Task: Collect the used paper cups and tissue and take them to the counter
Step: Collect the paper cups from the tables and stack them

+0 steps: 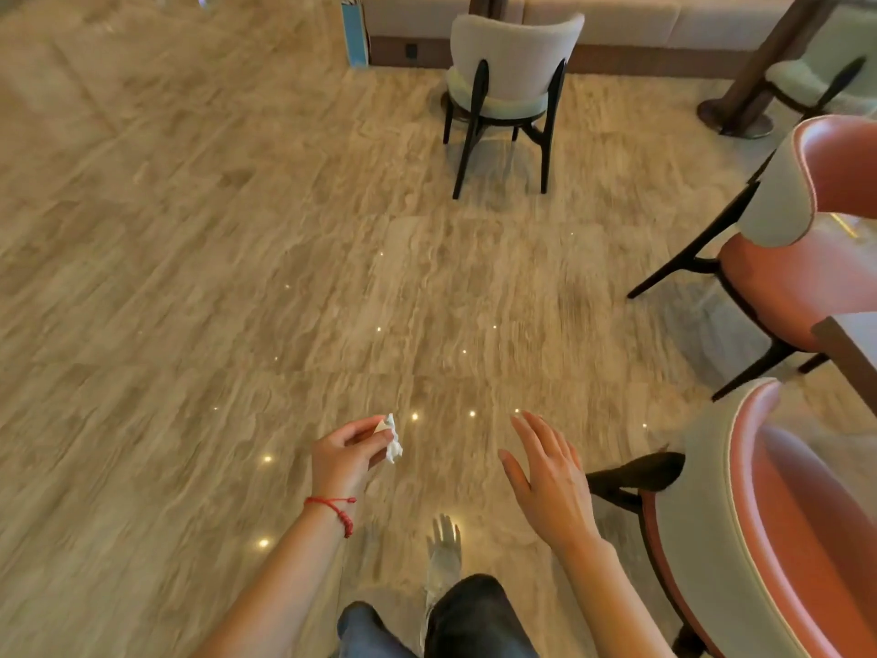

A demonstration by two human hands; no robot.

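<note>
My left hand (pixel 349 451) is held out low in front of me, fingers pinched on a crumpled white tissue (pixel 393 441) that sticks out to the right of the fingertips. A red string bracelet circles that wrist. To the right, my right hand (pixel 550 482) is spread flat with fingers apart and holds nothing. No paper cups and no counter are in view.
Polished beige stone floor (pixel 237 277) stretches ahead and left. Two pink-and-cream chairs (pixel 778 515) stand close on my right beside a dark table corner (pixel 849 349). A cream chair (pixel 512 73) stands ahead by a bench, with another table post (pixel 764 73) at far right.
</note>
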